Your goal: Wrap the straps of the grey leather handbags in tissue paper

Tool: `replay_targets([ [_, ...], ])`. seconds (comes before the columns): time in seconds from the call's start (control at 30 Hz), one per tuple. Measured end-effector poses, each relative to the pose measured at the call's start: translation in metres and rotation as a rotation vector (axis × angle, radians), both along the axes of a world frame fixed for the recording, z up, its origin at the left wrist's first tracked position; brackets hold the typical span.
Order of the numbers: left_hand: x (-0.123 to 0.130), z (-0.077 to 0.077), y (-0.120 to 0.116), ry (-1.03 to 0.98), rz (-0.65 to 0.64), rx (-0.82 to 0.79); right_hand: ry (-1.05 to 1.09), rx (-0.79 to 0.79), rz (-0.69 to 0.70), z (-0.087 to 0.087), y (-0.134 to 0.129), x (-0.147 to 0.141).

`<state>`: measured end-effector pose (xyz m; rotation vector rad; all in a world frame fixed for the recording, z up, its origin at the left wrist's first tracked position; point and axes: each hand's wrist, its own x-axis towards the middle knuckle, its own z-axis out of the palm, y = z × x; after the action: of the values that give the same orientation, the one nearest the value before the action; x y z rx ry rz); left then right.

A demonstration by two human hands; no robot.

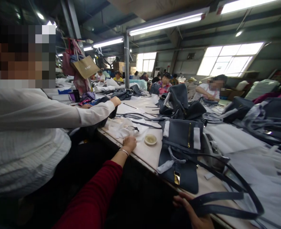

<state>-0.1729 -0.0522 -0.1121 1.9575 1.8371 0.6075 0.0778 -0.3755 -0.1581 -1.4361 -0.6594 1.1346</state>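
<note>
My left hand point(130, 143), at the end of a red sleeve, is closed over the table edge beside a small round dish point(150, 139). Its fingertips are turned away, so what they hold, if anything, is hidden. Just beyond it lie crumpled white tissue paper point(121, 126) and a small black item point(136, 129). A dark navy bag point(177, 168) lies on the table, with a gold zip, a gold clasp and white wrapping on parts of it. Low in view, my right hand point(194, 211) is closed around a dark strap point(222, 208) that loops out to the right.
Close on my left, a co-worker in a white top point(28, 136) reaches over the table point(145, 156). More dark bags point(178, 98) and loose straps point(140, 116) lie further back. White sheets point(257, 178) spread on the right. Other people sit across the table.
</note>
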Motion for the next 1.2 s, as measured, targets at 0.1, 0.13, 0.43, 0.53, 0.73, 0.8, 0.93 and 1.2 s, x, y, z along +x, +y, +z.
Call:
replay_targets([
  [0.1, -0.010, 0.002, -0.011, -0.157, -0.019, -0.019, 0.039, 0.003, 0.004, 0.003, -0.006, -0.004],
  [0.13, -0.015, 0.001, -0.017, -0.218, -0.017, -0.030, 0.047, 0.006, 0.000, 0.003, -0.008, -0.004],
  [0.43, -0.039, 0.004, -0.049, -0.776, 0.066, -0.352, 0.017, 0.042, -0.030, 0.013, -0.019, -0.020],
  [0.53, -0.043, 0.012, -0.056, -0.933, 0.043, -0.443, 0.030, 0.038, -0.021, 0.016, -0.025, -0.027],
  [0.73, -0.041, 0.028, -0.079, -1.136, -0.022, -0.475, 0.048, 0.038, -0.035, 0.028, -0.028, -0.029],
  [0.8, -0.034, 0.032, -0.095, -1.153, -0.056, -0.461, 0.069, 0.057, -0.015, 0.036, -0.027, -0.030],
  [0.93, -0.010, 0.034, -0.146, -1.109, -0.109, -0.399, 0.036, 0.090, 0.111, 0.059, -0.024, -0.039],
  [1.2, 0.028, 0.036, -0.263, -0.473, -0.563, 0.078, 0.010, 0.148, 0.336, 0.087, -0.018, -0.058],
])
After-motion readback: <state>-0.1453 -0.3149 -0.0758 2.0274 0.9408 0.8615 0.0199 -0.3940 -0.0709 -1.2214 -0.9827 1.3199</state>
